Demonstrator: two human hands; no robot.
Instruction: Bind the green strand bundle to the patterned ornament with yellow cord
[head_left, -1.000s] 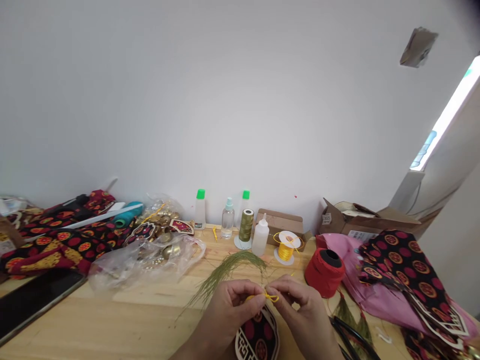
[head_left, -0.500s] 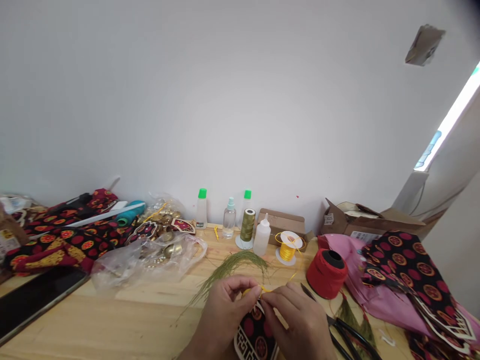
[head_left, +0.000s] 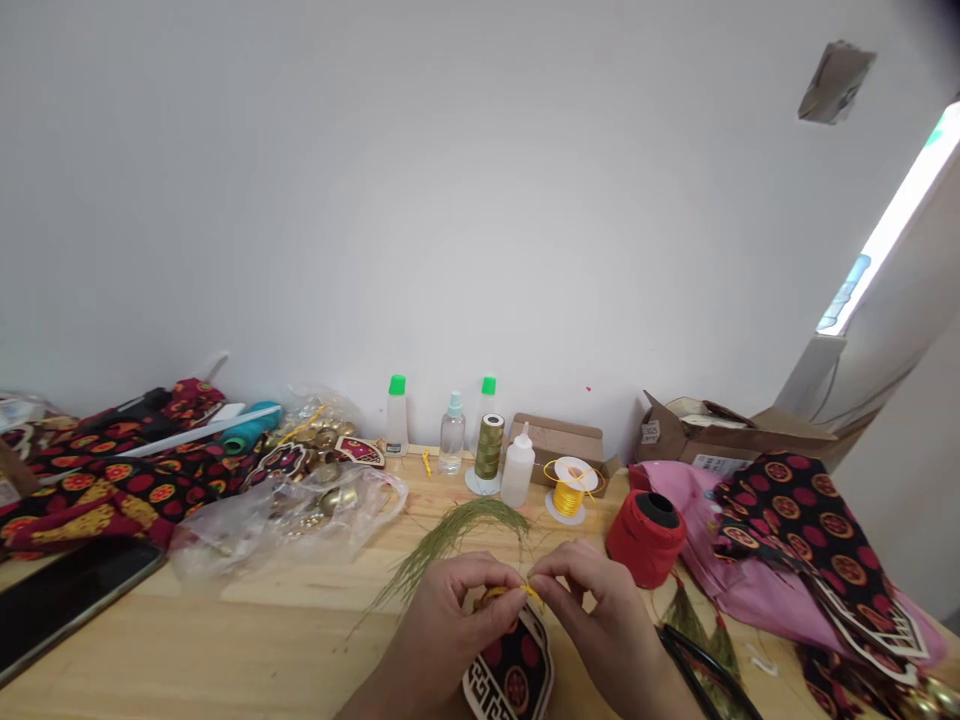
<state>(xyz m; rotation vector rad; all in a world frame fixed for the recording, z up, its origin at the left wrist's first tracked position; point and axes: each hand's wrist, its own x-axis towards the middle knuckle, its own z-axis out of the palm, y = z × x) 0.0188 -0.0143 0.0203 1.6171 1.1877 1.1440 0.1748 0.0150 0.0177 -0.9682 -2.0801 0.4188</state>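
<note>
A: How many hands are at work?
B: Two. The left hand [head_left: 469,615] pinches one yellow cord [head_left: 533,594] between thumb and forefinger; the right hand [head_left: 589,605] pinches the same cord just beside, its thumb and forefinger pressed together on it.

A: What is under them?
B: One patch [head_left: 516,668], dark with red spots and a pale fretted edge. It is at the near side of the table [head_left: 262,650], below the cord and between the hands. Its top is partly hidden by the left fingers. I cannot tell whether it touches the wood.

A: Bottles?
B: Four near the wall: two green-capped bottles [head_left: 397,425], one spray bottle [head_left: 451,442] between those two, and one squeeze bottle [head_left: 517,472].

A: Spools?
B: Four. One olive spool [head_left: 490,450] and one yellow spool [head_left: 568,502] flank the squeeze bottle. One red spool [head_left: 637,545] sits beyond the right hand, and one teal spool [head_left: 256,432] lies well off to the left.

A: Anything else close by?
B: One bunch of green threads [head_left: 450,530] beyond the left hand. Beside the right forearm, black handles [head_left: 709,662] and two tassels [head_left: 684,613].

A: Phones?
B: One phone [head_left: 75,600], far left.
</note>
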